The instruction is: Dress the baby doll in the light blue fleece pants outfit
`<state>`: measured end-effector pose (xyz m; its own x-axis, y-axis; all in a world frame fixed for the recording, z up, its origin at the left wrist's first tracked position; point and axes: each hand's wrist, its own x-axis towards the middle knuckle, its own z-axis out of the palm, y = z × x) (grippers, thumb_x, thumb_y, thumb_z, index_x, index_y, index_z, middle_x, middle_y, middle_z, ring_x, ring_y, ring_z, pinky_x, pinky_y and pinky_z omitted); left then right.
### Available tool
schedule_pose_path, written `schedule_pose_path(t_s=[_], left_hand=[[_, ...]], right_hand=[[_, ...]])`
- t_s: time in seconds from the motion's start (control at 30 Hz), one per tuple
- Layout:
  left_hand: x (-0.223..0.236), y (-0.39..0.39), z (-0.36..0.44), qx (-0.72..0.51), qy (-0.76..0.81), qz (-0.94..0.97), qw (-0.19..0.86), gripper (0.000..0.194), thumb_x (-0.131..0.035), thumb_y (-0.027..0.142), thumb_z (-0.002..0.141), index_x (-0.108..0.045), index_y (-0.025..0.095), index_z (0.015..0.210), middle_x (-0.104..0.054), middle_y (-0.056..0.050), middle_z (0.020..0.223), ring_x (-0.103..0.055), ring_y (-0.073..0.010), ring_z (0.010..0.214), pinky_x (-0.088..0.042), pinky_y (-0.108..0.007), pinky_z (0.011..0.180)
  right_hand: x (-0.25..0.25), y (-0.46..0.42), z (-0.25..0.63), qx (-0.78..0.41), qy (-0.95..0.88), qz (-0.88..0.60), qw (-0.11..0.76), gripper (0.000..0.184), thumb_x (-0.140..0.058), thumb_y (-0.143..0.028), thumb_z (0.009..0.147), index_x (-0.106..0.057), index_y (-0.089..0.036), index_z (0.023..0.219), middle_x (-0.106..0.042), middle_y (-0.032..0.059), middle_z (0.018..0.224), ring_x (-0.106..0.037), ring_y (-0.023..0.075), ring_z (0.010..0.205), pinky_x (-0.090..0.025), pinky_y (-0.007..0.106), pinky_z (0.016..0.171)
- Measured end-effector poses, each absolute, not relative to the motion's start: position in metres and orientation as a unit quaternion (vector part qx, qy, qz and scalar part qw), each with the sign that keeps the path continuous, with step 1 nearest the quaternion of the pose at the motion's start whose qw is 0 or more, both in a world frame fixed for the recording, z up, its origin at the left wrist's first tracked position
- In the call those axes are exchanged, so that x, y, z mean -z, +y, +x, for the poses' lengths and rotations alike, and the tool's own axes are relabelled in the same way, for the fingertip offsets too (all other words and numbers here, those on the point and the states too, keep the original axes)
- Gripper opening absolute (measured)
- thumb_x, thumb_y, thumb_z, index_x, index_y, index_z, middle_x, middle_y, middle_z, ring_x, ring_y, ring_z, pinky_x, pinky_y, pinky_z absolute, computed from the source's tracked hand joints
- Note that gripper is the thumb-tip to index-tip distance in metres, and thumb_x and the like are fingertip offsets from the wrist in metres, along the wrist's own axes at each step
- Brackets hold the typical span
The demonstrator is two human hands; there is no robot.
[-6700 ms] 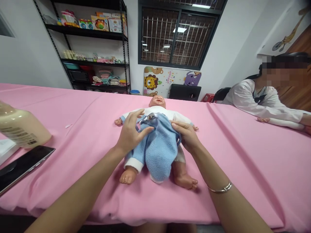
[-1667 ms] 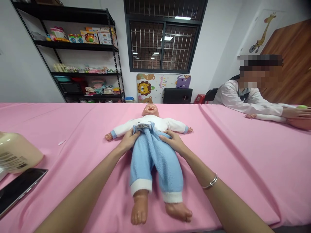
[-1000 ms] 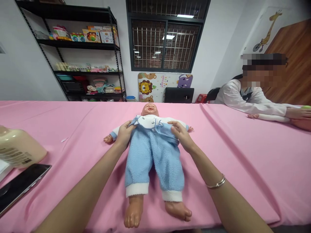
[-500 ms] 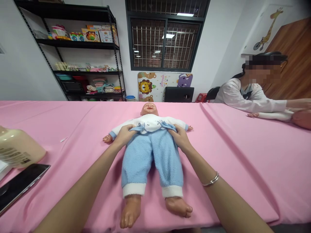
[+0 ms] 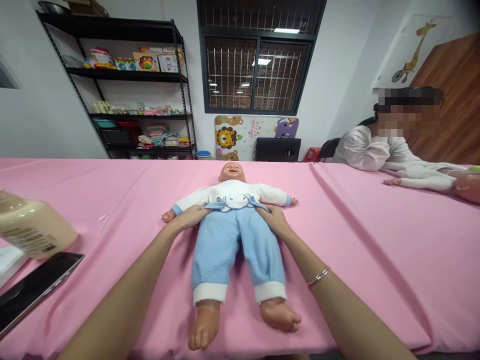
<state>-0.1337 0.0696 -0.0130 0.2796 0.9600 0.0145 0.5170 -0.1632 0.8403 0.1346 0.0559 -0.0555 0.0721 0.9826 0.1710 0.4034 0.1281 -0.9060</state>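
Note:
A baby doll (image 5: 232, 173) lies on its back on the pink table (image 5: 123, 190), head away from me, bare feet near the front edge. It wears a white top (image 5: 234, 192) and fluffy light-blue trousers (image 5: 236, 247) with white cuffs. My left hand (image 5: 190, 217) grips the trousers' waistband at the doll's left side. At the other side of the waist my right hand (image 5: 273, 220) holds the same waistband; a bracelet sits on that wrist.
A cream bottle (image 5: 33, 230) lies at the left with a dark phone (image 5: 35, 287) in front of it. Another person (image 5: 390, 150) in white leans on the table at the right. A black shelf rack (image 5: 138, 90) stands behind.
The trousers went from bunched over the doll's legs to pulled up to its waist. Both my hands slid from the chest down to the waist sides in the last second.

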Motion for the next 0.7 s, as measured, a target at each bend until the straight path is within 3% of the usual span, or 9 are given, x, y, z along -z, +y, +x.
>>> schedule_pose_path(t_s=[0.13, 0.2, 0.37, 0.47, 0.6, 0.7], left_hand=[[0.005, 0.064, -0.135, -0.230, 0.533, 0.713, 0.394, 0.014, -0.048, 0.025, 0.059, -0.057, 0.018, 0.066, -0.052, 0.000, 0.062, -0.046, -0.0170, 0.059, -0.033, -0.024, 0.050], [0.001, 0.061, -0.136, -0.205, 0.530, 0.710, 0.415, 0.012, -0.047, 0.024, 0.057, -0.054, 0.018, 0.064, -0.049, 0.001, 0.061, -0.043, -0.0154, 0.055, -0.031, -0.023, 0.048], [-0.006, 0.057, -0.139, -0.194, 0.469, 0.768, 0.392, 0.012, -0.062, 0.031, 0.056, -0.062, 0.020, 0.061, -0.063, -0.003, 0.085, -0.054, -0.0235, 0.084, -0.042, -0.025, 0.069], [-0.002, 0.058, -0.137, -0.235, 0.434, 0.772, 0.401, 0.014, -0.065, 0.030, 0.055, -0.065, 0.020, 0.065, -0.065, -0.003, 0.090, -0.055, -0.0255, 0.093, -0.043, -0.027, 0.079], [0.009, 0.059, -0.126, -0.348, 0.440, 0.668, 0.489, 0.031, -0.058, 0.035, 0.066, -0.063, 0.017, 0.091, -0.065, -0.004, 0.090, -0.058, -0.0226, 0.088, -0.047, -0.031, 0.075], [0.017, 0.058, -0.112, -0.445, 0.423, 0.568, 0.548, 0.035, -0.056, 0.043, 0.071, -0.062, 0.016, 0.093, -0.065, -0.006, 0.084, -0.059, -0.0229, 0.087, -0.049, -0.032, 0.076]], right_hand=[[0.049, 0.054, 0.136, -0.404, -0.572, -0.516, 0.494, 0.035, -0.060, -0.042, 0.064, -0.066, -0.011, 0.079, -0.061, 0.0029, 0.077, -0.049, 0.0151, 0.073, -0.037, 0.026, 0.066], [0.047, 0.053, 0.135, -0.401, -0.548, -0.526, 0.511, 0.033, -0.062, -0.039, 0.062, -0.065, -0.011, 0.078, -0.061, 0.0028, 0.074, -0.049, 0.0147, 0.071, -0.038, 0.026, 0.066], [0.043, 0.046, 0.131, -0.406, -0.543, -0.531, 0.508, 0.033, -0.061, -0.037, 0.064, -0.066, -0.012, 0.086, -0.064, 0.0038, 0.083, -0.054, 0.0175, 0.079, -0.041, 0.029, 0.074], [0.043, 0.044, 0.130, -0.450, -0.533, -0.509, 0.504, 0.031, -0.062, -0.036, 0.065, -0.067, -0.014, 0.087, -0.065, 0.0040, 0.092, -0.056, 0.0191, 0.087, -0.043, 0.031, 0.079], [0.044, 0.049, 0.131, -0.531, -0.424, -0.466, 0.567, 0.033, -0.065, -0.032, 0.062, -0.066, -0.017, 0.092, -0.065, 0.0047, 0.102, -0.058, 0.0212, 0.094, -0.047, 0.032, 0.082], [0.042, 0.051, 0.131, -0.573, -0.358, -0.449, 0.584, 0.035, -0.062, -0.031, 0.066, -0.063, -0.018, 0.099, -0.064, 0.0056, 0.105, -0.059, 0.0220, 0.097, -0.049, 0.034, 0.083]])
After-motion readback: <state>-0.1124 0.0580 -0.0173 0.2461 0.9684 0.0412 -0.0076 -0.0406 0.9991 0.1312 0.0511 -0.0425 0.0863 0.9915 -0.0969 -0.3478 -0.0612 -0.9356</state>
